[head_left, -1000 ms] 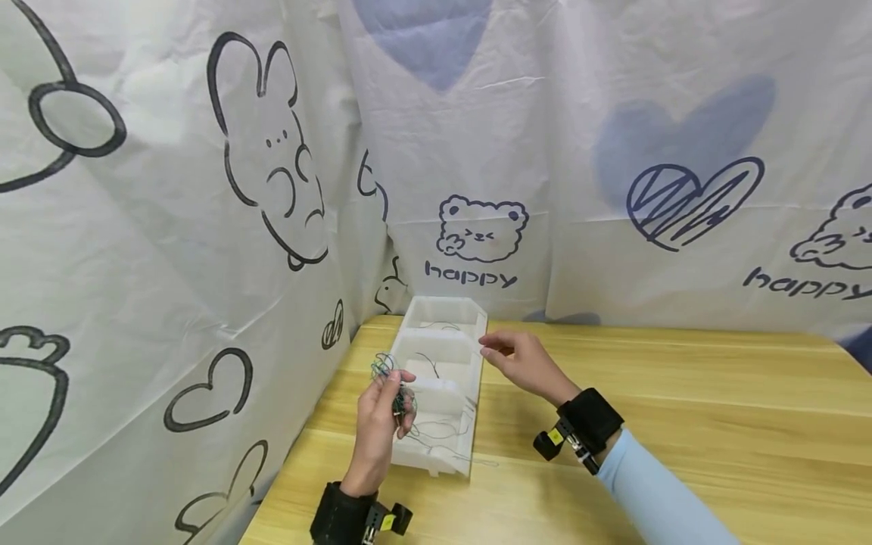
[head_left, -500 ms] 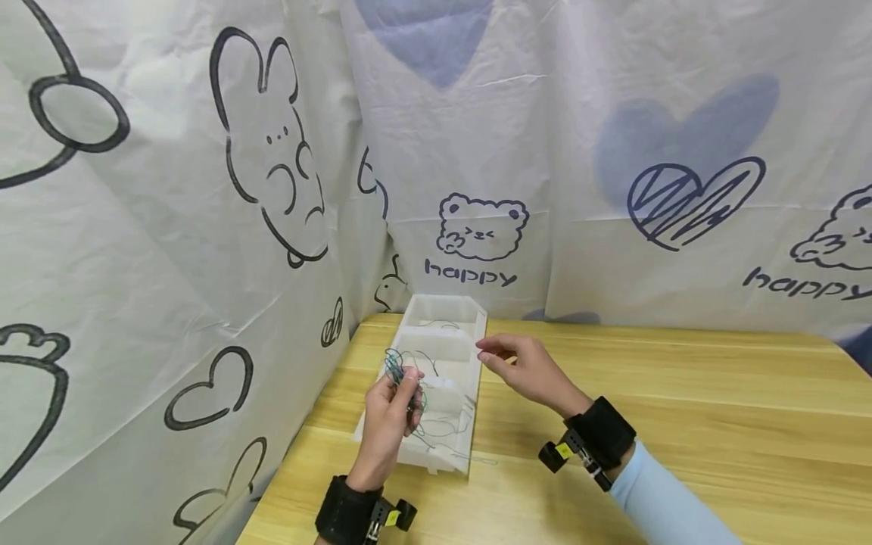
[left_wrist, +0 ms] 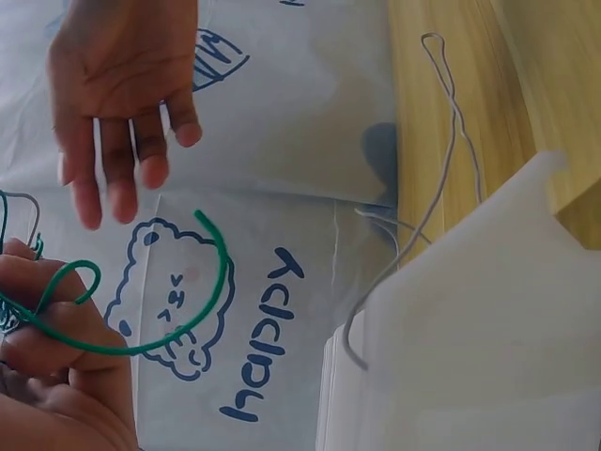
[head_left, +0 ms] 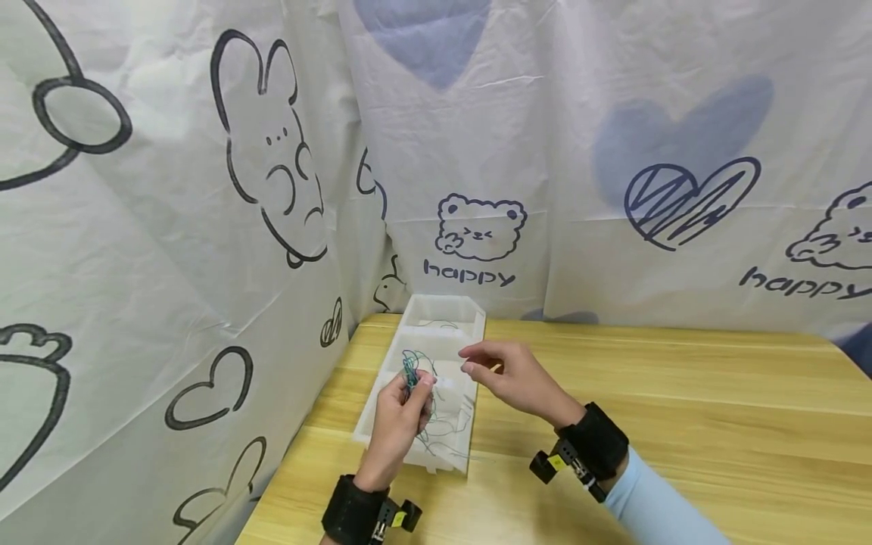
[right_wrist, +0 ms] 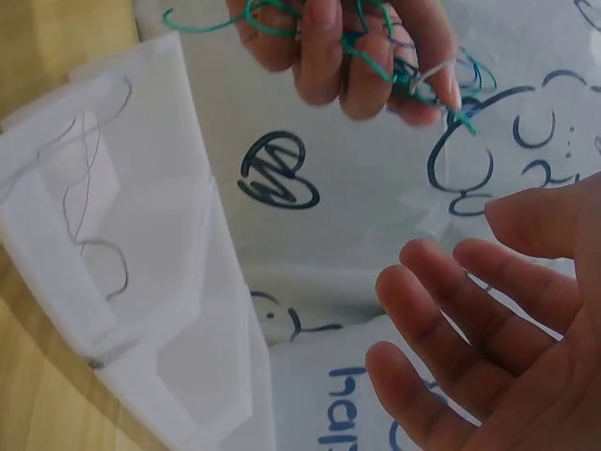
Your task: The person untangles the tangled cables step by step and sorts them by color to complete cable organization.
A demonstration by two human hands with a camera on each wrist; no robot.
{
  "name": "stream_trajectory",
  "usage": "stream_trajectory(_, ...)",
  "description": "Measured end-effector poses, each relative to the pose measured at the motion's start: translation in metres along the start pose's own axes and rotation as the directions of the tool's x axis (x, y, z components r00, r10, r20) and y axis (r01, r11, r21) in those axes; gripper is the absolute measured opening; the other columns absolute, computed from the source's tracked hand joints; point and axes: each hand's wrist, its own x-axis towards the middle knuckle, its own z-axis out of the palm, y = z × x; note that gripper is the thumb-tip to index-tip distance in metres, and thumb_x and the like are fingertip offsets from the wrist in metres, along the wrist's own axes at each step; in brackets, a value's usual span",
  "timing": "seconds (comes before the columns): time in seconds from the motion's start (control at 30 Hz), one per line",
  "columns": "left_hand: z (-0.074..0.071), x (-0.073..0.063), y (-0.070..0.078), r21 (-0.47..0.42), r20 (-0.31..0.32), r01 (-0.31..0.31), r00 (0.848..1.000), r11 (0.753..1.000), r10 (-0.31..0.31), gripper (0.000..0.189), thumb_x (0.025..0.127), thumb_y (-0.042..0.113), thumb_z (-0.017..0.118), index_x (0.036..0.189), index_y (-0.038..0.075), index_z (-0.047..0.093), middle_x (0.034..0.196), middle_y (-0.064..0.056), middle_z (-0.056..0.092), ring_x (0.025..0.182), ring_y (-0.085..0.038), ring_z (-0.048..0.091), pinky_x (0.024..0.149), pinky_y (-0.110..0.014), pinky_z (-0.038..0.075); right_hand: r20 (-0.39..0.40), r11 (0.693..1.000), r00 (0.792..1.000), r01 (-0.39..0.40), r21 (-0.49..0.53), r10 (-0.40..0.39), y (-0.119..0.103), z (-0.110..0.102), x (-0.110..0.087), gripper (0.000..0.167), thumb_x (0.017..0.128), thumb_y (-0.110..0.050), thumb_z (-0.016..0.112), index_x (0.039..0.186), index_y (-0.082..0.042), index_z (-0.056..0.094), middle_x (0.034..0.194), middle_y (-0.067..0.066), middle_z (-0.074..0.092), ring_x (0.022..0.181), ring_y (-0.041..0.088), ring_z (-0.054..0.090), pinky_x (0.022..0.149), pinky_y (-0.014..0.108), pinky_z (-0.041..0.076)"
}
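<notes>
My left hand [head_left: 402, 416] grips a tangled bundle of thin wires [head_left: 410, 365], mostly green and blue, above the left side of a white compartment box [head_left: 436, 347]. In the left wrist view a loose green wire [left_wrist: 222, 272] curves out from the bundle. My right hand [head_left: 521, 378] hovers by the box's right edge, fingers relaxed and apart; the right wrist view shows its palm [right_wrist: 535, 376] with nothing in it. A gap separates the two hands. Part of the bundle is hidden inside the left fingers.
The box's compartments run in a row away from me. Grey wires [right_wrist: 125, 268] lie in the front one, and one looped wire [left_wrist: 451, 122] hangs over its edge. A thin wire [head_left: 443, 324] lies in the far compartment. Printed cloth [head_left: 579, 151] stands behind and left of the wooden table [head_left: 647, 409].
My left hand has moved right with the wire bundle, now over the box. My right hand has shifted slightly left and down, closer to the left one.
</notes>
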Motion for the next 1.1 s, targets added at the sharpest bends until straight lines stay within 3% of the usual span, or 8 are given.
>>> stream_trajectory(0.27, 0.004, 0.000, -0.002, 0.109, 0.040, -0.013, 0.999, 0.994, 0.009, 0.022, 0.100, 0.029, 0.067, 0.105, 0.008, 0.066, 0.067, 0.001, 0.041, 0.054, -0.010, 0.036, 0.053, -0.022, 0.030, 0.046, 0.999, 0.998, 0.043, -0.010, -0.043, -0.013, 0.005, -0.001, 0.023, 0.098, -0.017, 0.069, 0.119, -0.008, 0.072, 0.103, -0.002, 0.072, 0.086, 0.012, 0.066, 0.072, 0.034, 0.056)
stream_trajectory(0.43, 0.006, 0.000, -0.003, 0.107, 0.093, -0.007, 0.996, 0.994, -0.003, 0.023, 0.100, 0.032, 0.066, 0.103, 0.008, 0.066, 0.068, 0.002, 0.040, 0.054, -0.010, 0.036, 0.053, -0.021, 0.030, 0.085, 0.991, 0.988, 0.134, -0.027, -0.131, -0.018, 0.008, 0.000, 0.030, 0.096, -0.015, 0.072, 0.123, -0.002, 0.070, 0.095, -0.001, 0.072, 0.079, 0.010, 0.066, 0.069, 0.030, 0.056)
stream_trajectory(0.57, 0.007, -0.001, -0.003, 0.113, 0.094, 0.004, 0.995, 0.994, -0.015, 0.025, 0.101, 0.033, 0.065, 0.105, 0.008, 0.067, 0.067, 0.002, 0.039, 0.054, -0.009, 0.035, 0.052, -0.021, 0.030, 0.107, 0.979, 0.976, 0.195, -0.053, -0.189, -0.018, 0.010, -0.001, 0.031, 0.093, -0.014, 0.075, 0.121, 0.001, 0.071, 0.093, -0.001, 0.072, 0.073, 0.007, 0.064, 0.065, 0.027, 0.056)
stream_trajectory(0.77, 0.008, -0.002, -0.003, 0.117, 0.085, 0.003, 0.996, 0.993, -0.013, 0.028, 0.102, 0.033, 0.062, 0.103, 0.005, 0.066, 0.067, 0.002, 0.039, 0.055, -0.010, 0.035, 0.053, -0.022, 0.030, 0.106, 0.970, 0.974, 0.214, -0.118, -0.202, -0.018, 0.012, -0.003, 0.016, 0.089, -0.012, 0.079, 0.105, -0.008, 0.077, 0.091, -0.007, 0.071, 0.073, 0.006, 0.060, 0.067, 0.027, 0.054)
stream_trajectory(0.97, 0.009, -0.003, -0.004, 0.075, 0.084, 0.016, 0.996, 0.997, -0.023, 0.034, 0.104, 0.035, 0.058, 0.103, 0.001, 0.059, 0.067, 0.001, 0.041, 0.052, -0.009, 0.035, 0.050, -0.021, 0.030, 0.119, 0.951, 0.970, 0.231, -0.204, -0.210, -0.020, 0.016, -0.005, 0.027, 0.084, -0.018, 0.085, 0.108, -0.008, 0.077, 0.086, -0.006, 0.070, 0.073, 0.008, 0.061, 0.065, 0.024, 0.053)
stream_trajectory(1.1, 0.010, -0.004, -0.005, 0.041, 0.097, 0.036, 0.995, 0.999, -0.040, 0.037, 0.105, 0.038, 0.056, 0.106, 0.001, 0.056, 0.069, 0.000, 0.044, 0.052, -0.008, 0.036, 0.048, -0.020, 0.030, 0.131, 0.922, 0.966, 0.253, -0.294, -0.223, -0.022, 0.022, -0.006, 0.024, 0.085, -0.019, 0.084, 0.105, -0.009, 0.077, 0.085, -0.006, 0.070, 0.072, 0.008, 0.060, 0.063, 0.021, 0.051)
